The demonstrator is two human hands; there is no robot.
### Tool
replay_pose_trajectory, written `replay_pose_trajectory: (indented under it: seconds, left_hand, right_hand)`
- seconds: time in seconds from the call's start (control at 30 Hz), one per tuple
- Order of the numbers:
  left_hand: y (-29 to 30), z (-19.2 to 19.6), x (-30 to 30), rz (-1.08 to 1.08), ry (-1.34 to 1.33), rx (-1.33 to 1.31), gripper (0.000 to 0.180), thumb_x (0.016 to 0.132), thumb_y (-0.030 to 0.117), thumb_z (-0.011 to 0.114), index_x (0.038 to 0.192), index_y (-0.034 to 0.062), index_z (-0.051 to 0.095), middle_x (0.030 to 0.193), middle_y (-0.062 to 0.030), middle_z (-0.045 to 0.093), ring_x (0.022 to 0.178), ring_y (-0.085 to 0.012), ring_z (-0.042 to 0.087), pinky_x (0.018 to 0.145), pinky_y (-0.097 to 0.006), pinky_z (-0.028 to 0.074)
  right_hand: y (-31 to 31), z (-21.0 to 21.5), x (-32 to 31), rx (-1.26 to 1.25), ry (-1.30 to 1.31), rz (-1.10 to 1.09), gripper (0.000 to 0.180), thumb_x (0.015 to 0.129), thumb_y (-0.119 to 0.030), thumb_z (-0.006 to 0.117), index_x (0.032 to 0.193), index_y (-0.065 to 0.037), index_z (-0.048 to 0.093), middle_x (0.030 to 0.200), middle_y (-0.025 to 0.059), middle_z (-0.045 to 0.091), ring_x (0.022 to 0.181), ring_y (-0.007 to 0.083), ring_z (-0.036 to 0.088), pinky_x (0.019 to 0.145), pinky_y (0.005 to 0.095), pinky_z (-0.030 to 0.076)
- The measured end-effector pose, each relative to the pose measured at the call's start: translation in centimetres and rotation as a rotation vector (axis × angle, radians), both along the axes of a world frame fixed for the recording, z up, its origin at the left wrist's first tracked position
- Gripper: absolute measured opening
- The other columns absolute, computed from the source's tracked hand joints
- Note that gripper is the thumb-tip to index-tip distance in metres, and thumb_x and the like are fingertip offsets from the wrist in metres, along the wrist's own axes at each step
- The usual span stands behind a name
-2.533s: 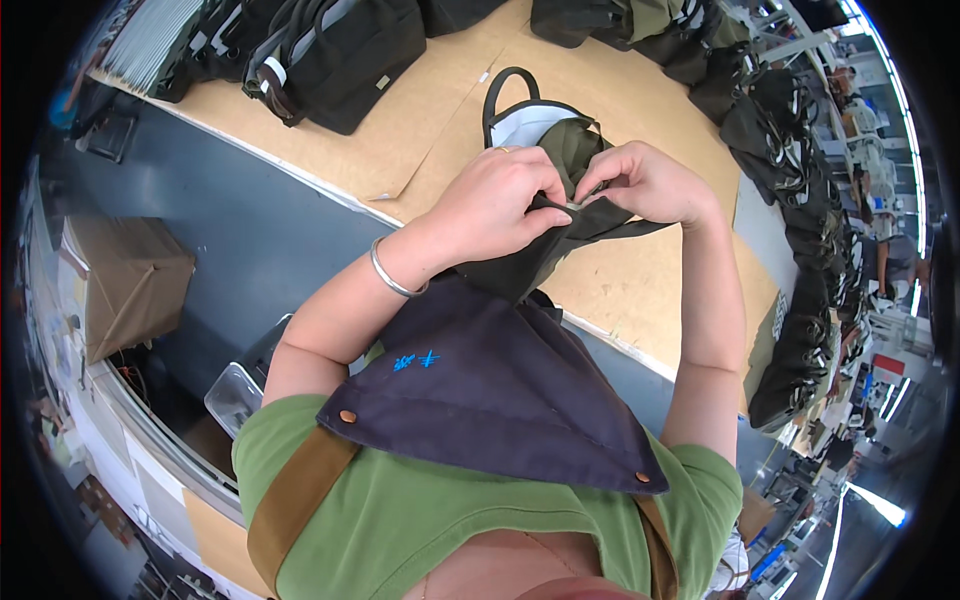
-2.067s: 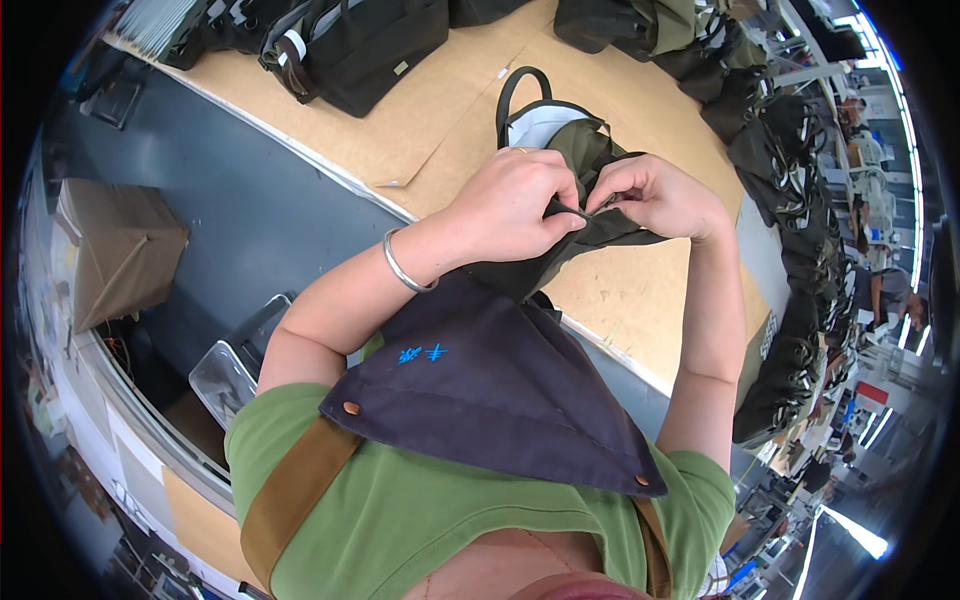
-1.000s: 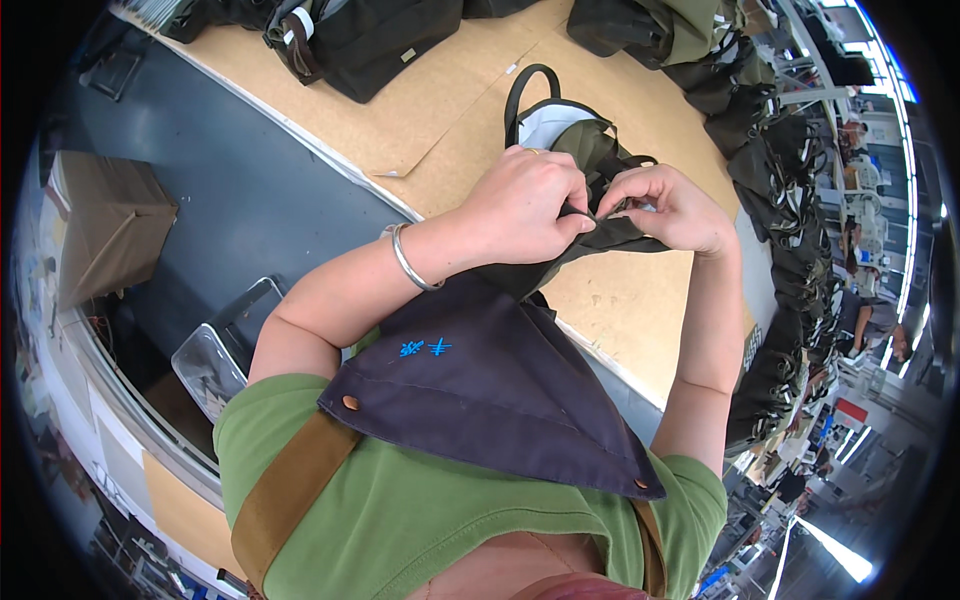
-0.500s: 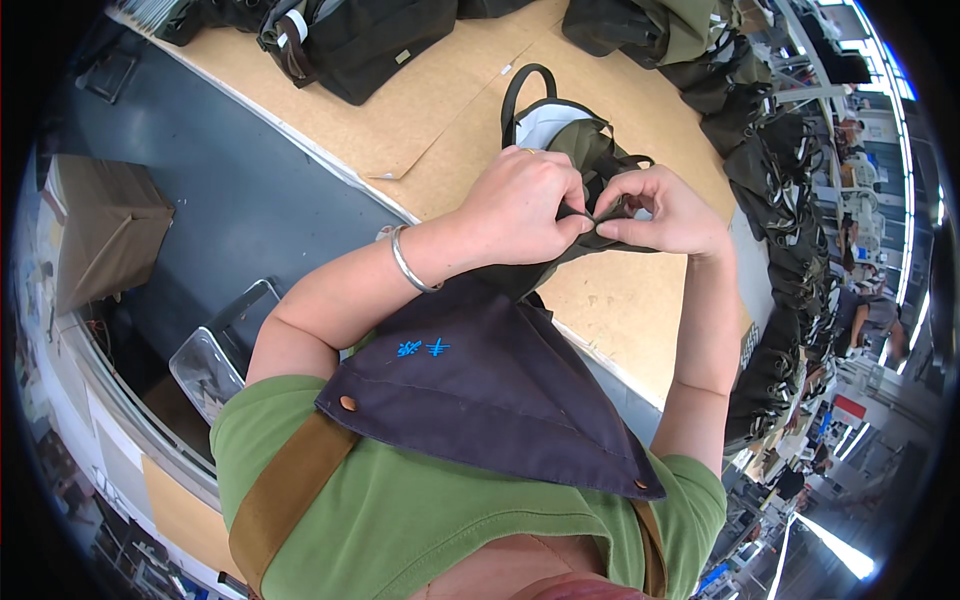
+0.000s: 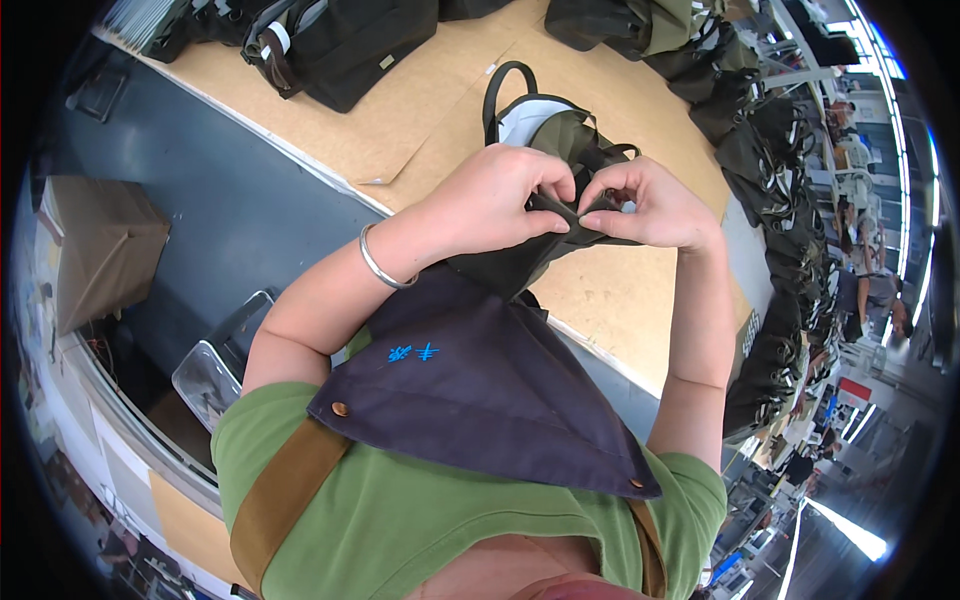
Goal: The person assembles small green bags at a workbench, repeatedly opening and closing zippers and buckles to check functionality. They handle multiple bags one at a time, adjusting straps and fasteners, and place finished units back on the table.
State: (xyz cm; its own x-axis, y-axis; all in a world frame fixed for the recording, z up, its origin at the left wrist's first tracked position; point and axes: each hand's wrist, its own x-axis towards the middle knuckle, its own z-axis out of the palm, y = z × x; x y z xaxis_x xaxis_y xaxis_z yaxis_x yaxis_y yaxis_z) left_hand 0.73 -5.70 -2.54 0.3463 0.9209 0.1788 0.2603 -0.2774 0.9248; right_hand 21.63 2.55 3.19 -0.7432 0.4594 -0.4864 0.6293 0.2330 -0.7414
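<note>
Wooden table (image 5: 420, 110) ran across from 10 to 4 o'clock, with black bags (image 5: 340, 45) up at 11 and more piled along 2 o'clock. My olive bag (image 5: 560, 135) lay near centre, dark handle pointing to 12. My left hand (image 5: 490, 200) and right hand (image 5: 650, 205) met over its near edge, both pinching a fold of the olive cloth between thumb and fingertips. Best done with short, tight pinches, knuckles close, cloth taut. Silver bracelet (image 5: 380, 270) sat on my left wrist.

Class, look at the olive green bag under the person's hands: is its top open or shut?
Open. The olive green bag shows pale lining inside its rim beyond both hands, the left hand and right hand.
</note>
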Motion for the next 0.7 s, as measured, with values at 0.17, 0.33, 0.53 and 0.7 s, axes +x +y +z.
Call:
replay_pose_trajectory:
  seconds: [0.17,0.33,0.53,0.7]
  left_hand:
    - [-0.3,-0.6,0.4,0.004,0.014,0.084,0.020,0.073,0.012,0.079,0.090,0.0058,0.070,0.079,-0.0042,0.061,0.073,-0.0178,0.058,0.064,-0.030,0.048]
    - [-0.3,-0.7,0.6,0.004,-0.010,0.044,0.018,0.074,0.013,0.078,0.088,0.0058,0.070,0.078,-0.0038,0.059,0.070,-0.0173,0.055,0.062,-0.029,0.046]
    - [-0.1,-1.3,0.3,0.033,0.018,0.062,0.017,0.074,0.014,0.078,0.085,0.0065,0.067,0.077,-0.0033,0.057,0.076,-0.0186,0.055,0.064,-0.030,0.045]
    - [-1.0,-0.9,1.6,0.311,0.105,0.269,0.024,0.070,0.019,0.079,0.086,0.0132,0.063,0.081,0.0017,0.062,0.086,-0.0187,0.055,0.081,-0.038,0.036]
  right_hand:
    - [-0.3,-0.3,0.0,0.026,0.038,-0.029,0.012,0.077,-0.009,0.073,0.087,-0.004,0.070,0.065,-0.0042,0.056,0.060,0.0039,0.046,0.055,0.0223,0.035]
    - [-0.5,-0.5,-0.1,0.083,0.120,-0.025,0.009,0.075,-0.010,0.070,0.083,-0.005,0.071,0.052,-0.0050,0.043,0.049,0.0045,0.036,0.047,0.0236,0.029]
    - [-0.2,-0.5,0.1,-0.032,0.215,-0.013,0.019,0.081,-0.008,0.062,0.099,-0.003,0.067,0.069,-0.0041,0.056,0.062,0.0036,0.046,0.056,0.0219,0.037]
    - [0.9,-0.2,0.7,-0.206,0.242,-0.105,0.017,0.092,-0.006,0.054,0.107,-0.001,0.063,0.082,-0.0038,0.060,0.073,0.0035,0.049,0.065,0.0215,0.040]
